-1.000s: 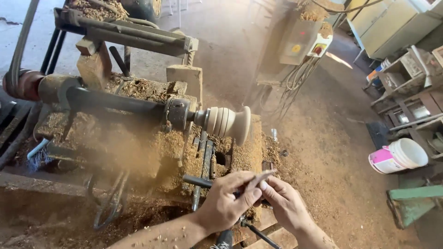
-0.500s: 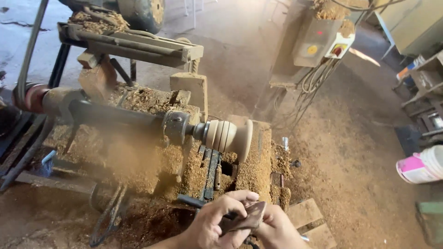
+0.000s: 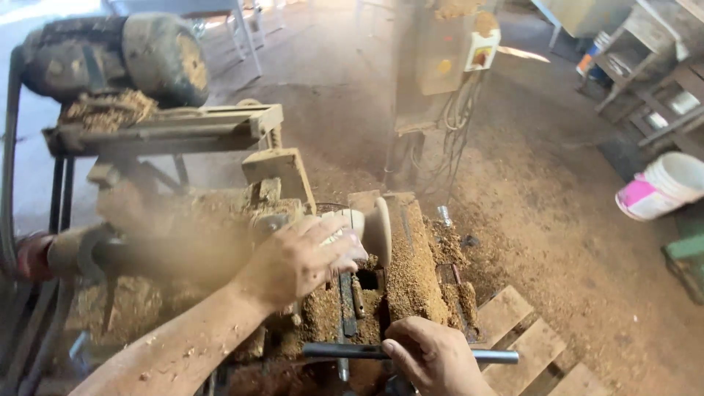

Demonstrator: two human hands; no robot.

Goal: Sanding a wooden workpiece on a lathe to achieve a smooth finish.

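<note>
Workpiece: pale turned wooden piece with a flared disc end (image 3: 370, 229), mounted on a sawdust-caked wood lathe (image 3: 220, 220), centre of view. Left hand (image 3: 301, 260), entering from 7 o'clock, lies over the piece's narrow part, fingers (image 3: 339, 249) curled against it; whether anything is pinched between them cannot be told. Right hand (image 3: 433, 358), at 6 o'clock, has its fingers wrapped round a dark grey metal bar (image 3: 493, 357) that lies crosswise just below the lathe bed. Sawdust heap (image 3: 411, 271) just beside the disc at 3 o'clock. Wooden slatted pallet (image 3: 528, 337) at 4 o'clock. White and pink plastic bucket (image 3: 660, 187), tipped on the floor, well apart at 3 o'clock. Grey electrical switch box (image 3: 447, 51) at 12 o'clock.
</note>
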